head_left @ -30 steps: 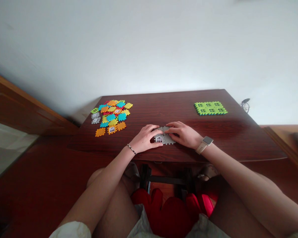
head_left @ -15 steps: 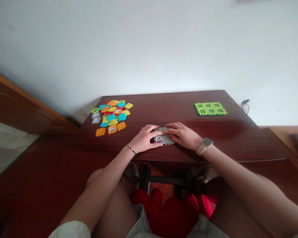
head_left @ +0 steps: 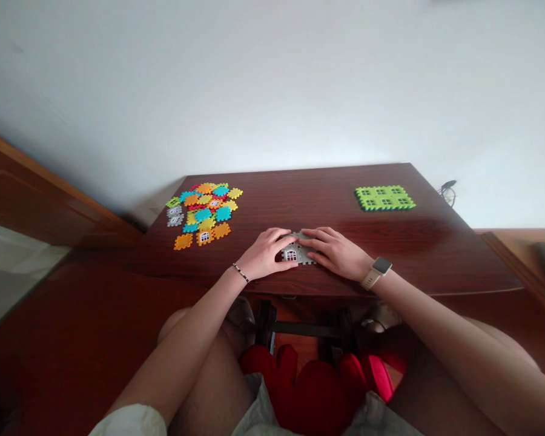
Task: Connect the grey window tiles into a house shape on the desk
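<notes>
Near the front edge of the table, several grey interlocking building tiles (head_left: 292, 255) lie flat together, the left ones with white window grids. My left hand (head_left: 269, 251) spans their left side, its thumb at the near edge and its fingers at the far edge. From the other side my right hand (head_left: 338, 251) lies over the right part of the tiles, fingers stretched out and slightly apart. Both hands touch the panel; the right fingers hide much of its plain part.
A heap of orange, blue, yellow, red and green tiles (head_left: 204, 215) lies on the left of the dark brown table (head_left: 295, 194). Two grey tiles (head_left: 175, 216) are beside it. A joined green panel (head_left: 385, 198) with windows sits at the back right. Behind stands a white wall (head_left: 272, 85).
My right hand's fingers have spread flatter over the grey tiles, and its thumb has dropped out of sight. The left hand has kept its place on the tiles.
</notes>
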A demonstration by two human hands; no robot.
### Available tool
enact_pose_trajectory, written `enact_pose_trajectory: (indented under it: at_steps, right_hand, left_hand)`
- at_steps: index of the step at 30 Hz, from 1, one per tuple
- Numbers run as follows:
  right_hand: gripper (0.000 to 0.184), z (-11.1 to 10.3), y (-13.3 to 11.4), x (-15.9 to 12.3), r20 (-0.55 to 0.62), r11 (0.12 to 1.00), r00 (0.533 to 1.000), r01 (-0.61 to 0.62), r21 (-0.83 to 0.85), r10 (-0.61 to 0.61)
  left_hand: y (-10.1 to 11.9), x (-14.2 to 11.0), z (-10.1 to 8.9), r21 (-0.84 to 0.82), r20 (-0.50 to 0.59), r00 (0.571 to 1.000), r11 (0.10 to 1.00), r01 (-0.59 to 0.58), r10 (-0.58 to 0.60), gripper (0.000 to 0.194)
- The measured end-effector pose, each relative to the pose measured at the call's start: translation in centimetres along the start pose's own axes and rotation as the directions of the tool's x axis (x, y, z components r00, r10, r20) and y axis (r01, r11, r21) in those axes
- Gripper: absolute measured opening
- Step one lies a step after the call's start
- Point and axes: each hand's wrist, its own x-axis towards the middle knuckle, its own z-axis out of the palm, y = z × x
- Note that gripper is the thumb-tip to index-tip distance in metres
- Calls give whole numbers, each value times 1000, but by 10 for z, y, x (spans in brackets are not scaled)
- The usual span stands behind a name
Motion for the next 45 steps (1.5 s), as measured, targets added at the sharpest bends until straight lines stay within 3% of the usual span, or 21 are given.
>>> enact_pose_trajectory:
  at_steps: [21,29,39,45]
  right_hand:
    - [53,-1,-4,-6,99,998,993,-60,-28,62]
    - [67,-2,-12,-12,131,998,990,-45,-41,50]
    - [55,-23,1,-28,128,998,992,-13,60,6]
    - [56,-18,-2,-29,99,999,994,-40,34,36]
  left_hand:
    - [-2,0,2,12,-12,1000,1000,-24,24,64]
    - [-2,-1,1,9,-14,1000,1000,-16,17,64]
    - [1,-2,-1,5,-2,1000,1000,-12,12,60]
    - [1,-2,0,9,-10,1000,1000,-18,18,62]
